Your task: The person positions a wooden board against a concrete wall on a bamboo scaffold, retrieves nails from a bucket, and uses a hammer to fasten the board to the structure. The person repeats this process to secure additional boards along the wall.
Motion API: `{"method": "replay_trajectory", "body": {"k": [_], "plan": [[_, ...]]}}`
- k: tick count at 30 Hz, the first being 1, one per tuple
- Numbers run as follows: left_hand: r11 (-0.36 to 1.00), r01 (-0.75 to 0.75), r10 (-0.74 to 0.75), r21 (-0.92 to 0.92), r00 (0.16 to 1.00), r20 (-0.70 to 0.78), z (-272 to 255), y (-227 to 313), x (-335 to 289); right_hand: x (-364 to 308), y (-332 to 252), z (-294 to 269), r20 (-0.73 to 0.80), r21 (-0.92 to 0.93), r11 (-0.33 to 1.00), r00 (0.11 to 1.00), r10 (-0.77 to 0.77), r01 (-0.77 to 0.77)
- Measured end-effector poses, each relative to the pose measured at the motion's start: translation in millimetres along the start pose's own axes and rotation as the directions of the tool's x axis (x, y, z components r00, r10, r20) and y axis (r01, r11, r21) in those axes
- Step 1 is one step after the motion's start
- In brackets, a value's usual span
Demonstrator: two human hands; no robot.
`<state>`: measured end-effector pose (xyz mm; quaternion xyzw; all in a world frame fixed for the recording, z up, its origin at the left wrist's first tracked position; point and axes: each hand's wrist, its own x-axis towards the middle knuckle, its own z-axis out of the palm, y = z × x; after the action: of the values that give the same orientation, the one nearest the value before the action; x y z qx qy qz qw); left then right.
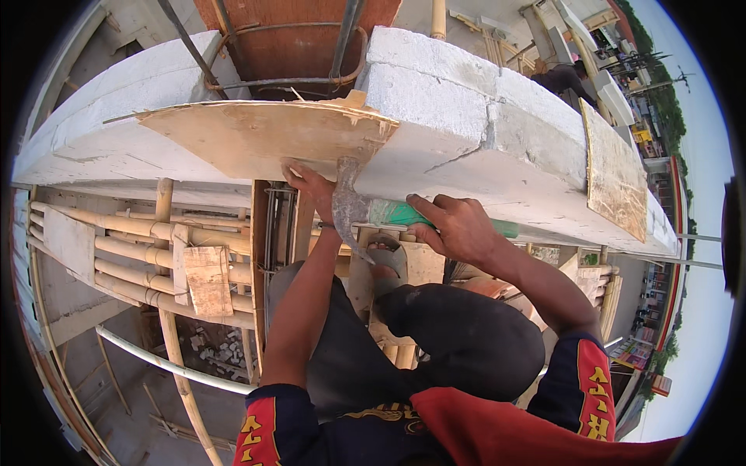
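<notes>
My right hand (460,227) is wrapped round the green grip of a claw hammer (351,206), held sideways. The worn metal head lies toward the left, its long curved claw pointing down and its other end over the plywood's lower right part. Beside the head, my left hand (312,188) is at the lower edge of a thin plywood sheet (264,132), fingers bent and drawn together. The hammer head partly covers that hand, so anything between its fingers is hidden. The sheet rests against the face of a white block wall (431,97).
Rusty steel bars (348,39) with a bent tie rise behind the sheet. Another plywood piece (614,171) leans on the wall at right. Bamboo poles (132,225) form scaffolding at left, above a lower floor with rubble (221,348). Another person (566,78) is at far right.
</notes>
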<state>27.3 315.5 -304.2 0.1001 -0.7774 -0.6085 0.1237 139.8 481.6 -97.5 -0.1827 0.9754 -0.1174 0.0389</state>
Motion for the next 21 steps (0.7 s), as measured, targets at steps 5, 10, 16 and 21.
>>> {"method": "replay_trajectory", "body": {"k": [5, 10, 16, 21], "plan": [[0.993, 0.019, -0.01, -0.114, 0.997, 0.073, -5, -4, -8, -11, 5, 6, -0.069, 0.008, 1.0, 0.997, 0.028, -0.027], [0.97, 0.058, -0.039, -0.237, 0.996, 0.083, -9, -7, 0, -28, -4, -39, -0.175, -0.001, 0.999, 0.984, 0.041, -0.042], [0.996, -0.039, 0.027, 0.076, 0.989, 0.149, -16, 12, -6, -25, 27, -126, -0.372, -0.166, 0.951, 0.91, 0.184, -0.26], [0.998, -0.012, 0.002, 0.059, 0.984, 0.179, -19, 20, -9, 10, 103, -139, -0.158, -0.337, 0.898, 0.957, 0.243, -0.283]]}}
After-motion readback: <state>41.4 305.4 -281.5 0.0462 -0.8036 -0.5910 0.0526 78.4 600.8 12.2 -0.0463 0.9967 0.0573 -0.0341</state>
